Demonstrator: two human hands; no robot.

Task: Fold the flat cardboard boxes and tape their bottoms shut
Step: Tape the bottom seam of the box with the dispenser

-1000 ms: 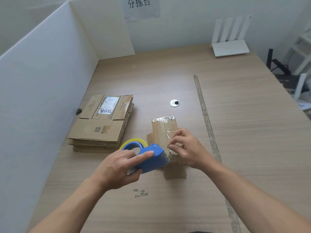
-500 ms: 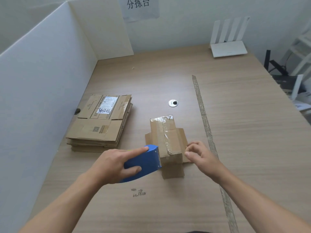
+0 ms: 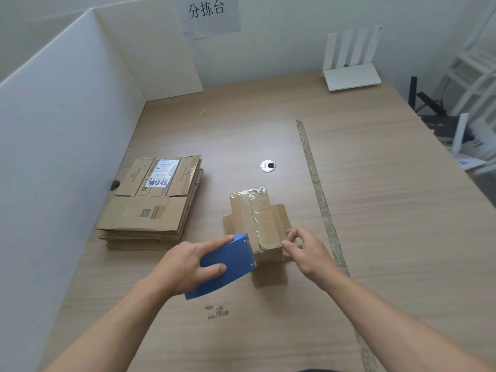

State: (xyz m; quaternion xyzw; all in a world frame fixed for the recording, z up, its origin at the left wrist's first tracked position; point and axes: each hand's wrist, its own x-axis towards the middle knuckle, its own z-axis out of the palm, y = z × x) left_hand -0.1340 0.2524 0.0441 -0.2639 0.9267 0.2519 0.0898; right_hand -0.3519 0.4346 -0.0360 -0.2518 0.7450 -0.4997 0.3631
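box: small folded cardboard box (image 3: 241, 218), mid tabletop (image 3: 389, 237), slightly near of centre; closed end up, loose flaps splayed flat on the wood around its base
box tape: clear tape (image 3: 259, 226) runs far-to-near along the top seam and wraps over the far and near edges, wrinkled at both ends
dispenser: blue tape dispenser (image 3: 237, 253), front edge touching the box's near left top edge, body angled back toward the near left
left hand (image 3: 182, 264): wrapped round the dispenser, forefinger stretched along its top edge, thumb across its side
right hand (image 3: 306, 251): at the box's near right corner, fingers bent, thumb tip against the box edge; can't tell whether it pinches anything
flat stack: pile of flat cardboard boxes (image 3: 150, 205), left of the box and apart from it, close to the white partition (image 3: 53, 157); top one has a white shipping label
tabletop marks: long strip of old tape (image 3: 319, 194) running far-to-near, right of the box; small residue patch (image 3: 217, 312) near of the dispenser
grommet: round metal disc (image 3: 267, 165), just far of the box
far right: white router (image 3: 351, 76) with four upright antennas, against the wall
wall: paper sign (image 3: 209, 12) with printed characters, above the far edge
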